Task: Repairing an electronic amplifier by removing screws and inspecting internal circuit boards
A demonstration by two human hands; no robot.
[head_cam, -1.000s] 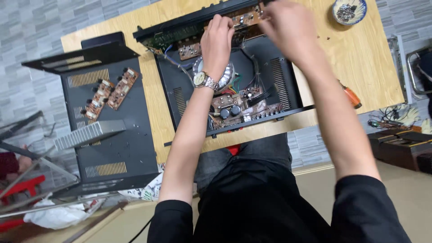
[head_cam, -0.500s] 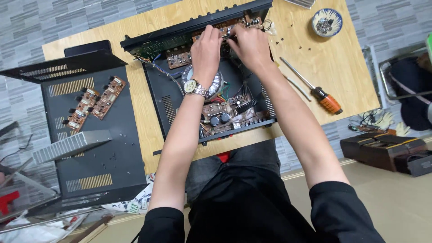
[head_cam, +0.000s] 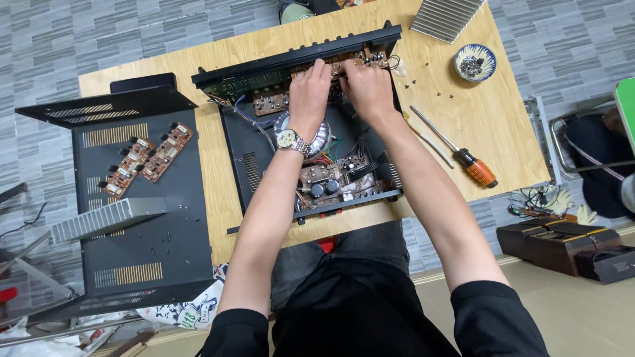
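Both hands (head_cam: 340, 92) on circuit board (head_cam: 344, 65)

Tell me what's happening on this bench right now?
A person has both hands inside an opened black amplifier chassis on a wooden table. The left hand and right hand work side by side at the circuit board behind the front panel. An orange-handled screwdriver lies unused beside the chassis, with the removed cover to the left.
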